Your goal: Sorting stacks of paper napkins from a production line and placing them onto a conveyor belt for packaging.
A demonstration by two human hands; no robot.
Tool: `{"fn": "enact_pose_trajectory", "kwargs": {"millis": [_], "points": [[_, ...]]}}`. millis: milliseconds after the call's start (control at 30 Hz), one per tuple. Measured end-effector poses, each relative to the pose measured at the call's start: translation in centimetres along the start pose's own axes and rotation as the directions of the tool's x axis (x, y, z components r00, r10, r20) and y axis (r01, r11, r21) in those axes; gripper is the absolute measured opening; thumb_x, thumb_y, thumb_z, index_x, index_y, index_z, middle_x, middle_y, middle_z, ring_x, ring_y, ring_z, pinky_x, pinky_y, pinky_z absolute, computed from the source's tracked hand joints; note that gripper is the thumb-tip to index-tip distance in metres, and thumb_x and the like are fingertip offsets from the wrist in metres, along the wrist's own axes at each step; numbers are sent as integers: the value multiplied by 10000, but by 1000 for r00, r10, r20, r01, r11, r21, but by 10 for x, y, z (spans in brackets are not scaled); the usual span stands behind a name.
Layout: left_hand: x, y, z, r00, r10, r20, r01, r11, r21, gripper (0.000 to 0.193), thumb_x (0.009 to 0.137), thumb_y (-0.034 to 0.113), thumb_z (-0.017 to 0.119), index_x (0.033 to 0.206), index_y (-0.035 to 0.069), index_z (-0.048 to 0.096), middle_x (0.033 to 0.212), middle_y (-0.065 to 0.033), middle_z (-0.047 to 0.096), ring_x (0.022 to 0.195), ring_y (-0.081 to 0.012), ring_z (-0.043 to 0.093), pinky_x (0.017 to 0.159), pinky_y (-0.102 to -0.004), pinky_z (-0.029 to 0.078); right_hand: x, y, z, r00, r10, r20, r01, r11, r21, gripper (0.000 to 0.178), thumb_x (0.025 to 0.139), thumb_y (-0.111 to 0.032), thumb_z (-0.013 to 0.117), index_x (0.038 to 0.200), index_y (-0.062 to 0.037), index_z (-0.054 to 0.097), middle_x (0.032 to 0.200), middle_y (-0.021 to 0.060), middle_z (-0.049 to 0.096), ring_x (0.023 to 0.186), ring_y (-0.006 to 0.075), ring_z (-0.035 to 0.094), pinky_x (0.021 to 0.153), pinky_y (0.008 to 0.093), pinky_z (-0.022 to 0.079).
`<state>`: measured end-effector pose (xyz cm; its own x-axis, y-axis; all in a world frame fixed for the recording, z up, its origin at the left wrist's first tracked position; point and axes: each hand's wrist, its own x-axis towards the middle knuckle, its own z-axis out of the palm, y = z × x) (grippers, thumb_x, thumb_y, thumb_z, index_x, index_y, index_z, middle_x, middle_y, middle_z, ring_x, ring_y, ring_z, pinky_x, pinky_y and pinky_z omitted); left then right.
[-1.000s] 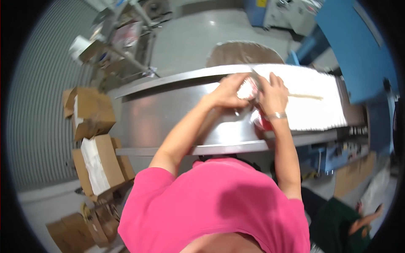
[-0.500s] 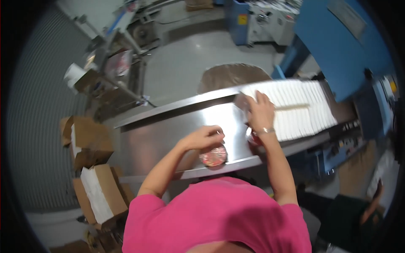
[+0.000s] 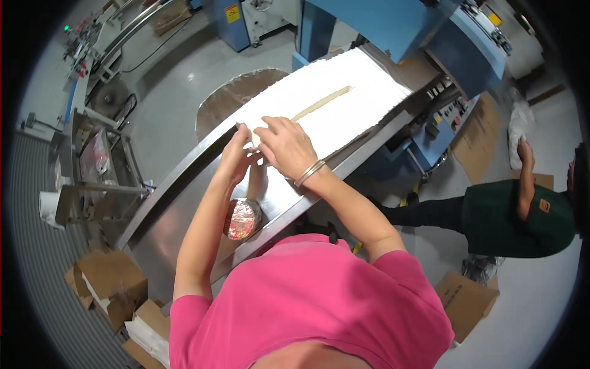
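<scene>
A long row of white pieces (image 3: 344,98) with a tan strip (image 3: 322,103) along it lies on a steel conveyor table (image 3: 184,203). My left hand (image 3: 236,152) and my right hand (image 3: 284,144) meet at the near end of that row, fingers curled on its edge. A metal bracelet (image 3: 309,173) sits on my right wrist. A round packet in clear wrap with pink inside (image 3: 241,219) rests on the bare steel beside my left forearm, untouched.
A blue machine (image 3: 399,27) stands at the row's far end. A person in a green top (image 3: 516,215) bends at the right. Cardboard boxes (image 3: 110,280) sit on the floor at lower left, another box (image 3: 464,301) at lower right. A metal rack (image 3: 92,178) stands left.
My left hand set the round packet down on the steel and moved up to the end of the white row, joining my right hand there.
</scene>
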<state>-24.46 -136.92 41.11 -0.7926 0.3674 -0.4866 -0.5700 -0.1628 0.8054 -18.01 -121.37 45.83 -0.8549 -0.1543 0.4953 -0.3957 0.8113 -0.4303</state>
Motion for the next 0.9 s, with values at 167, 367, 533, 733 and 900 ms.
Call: {"fn": "enact_pose_trajectory", "kwargs": {"millis": [167,367,533,733,900], "points": [[-10,18,24,989,-72,-128,69,997,-29,598,906,530,487,1272,61,428,1175,-150,494,1005,-273,510,870,-458,414,-12,10,-28,998,36,57,-44,989,143,215,778,-137,621,986,-82,636,997,101,633,904,278,612,777,374,492],[4,20,35,975,-76,-210,106,985,133,662,911,520,485,1352,42,361,1319,-150,444,1154,-293,481,932,-498,383,2,77,-72,926,375,43,-376,926,21,256,837,-174,604,1065,-70,657,938,149,675,808,286,662,761,353,523],[3,15,49,963,-36,-266,79,985,153,524,936,434,482,1183,-28,492,1138,-134,530,996,-205,531,781,-398,468,33,161,-86,912,369,-180,-410,850,-332,209,833,-111,606,1011,-19,667,1025,150,655,970,300,603,856,384,495],[-2,17,41,978,4,-209,6,999,47,658,919,414,524,1299,-91,342,1250,-170,476,1137,-234,488,933,-368,426,65,226,-75,836,460,-300,-547,742,-388,162,863,-147,562,951,-57,665,944,161,650,897,329,625,805,419,497],[16,0,22,962,-21,-271,41,997,68,565,926,418,513,1308,19,390,1237,-109,501,1119,-205,505,900,-401,454,80,227,-76,826,510,-241,-564,724,-398,164,853,-211,608,939,-92,682,969,121,652,921,325,621,805,424,494]]}}
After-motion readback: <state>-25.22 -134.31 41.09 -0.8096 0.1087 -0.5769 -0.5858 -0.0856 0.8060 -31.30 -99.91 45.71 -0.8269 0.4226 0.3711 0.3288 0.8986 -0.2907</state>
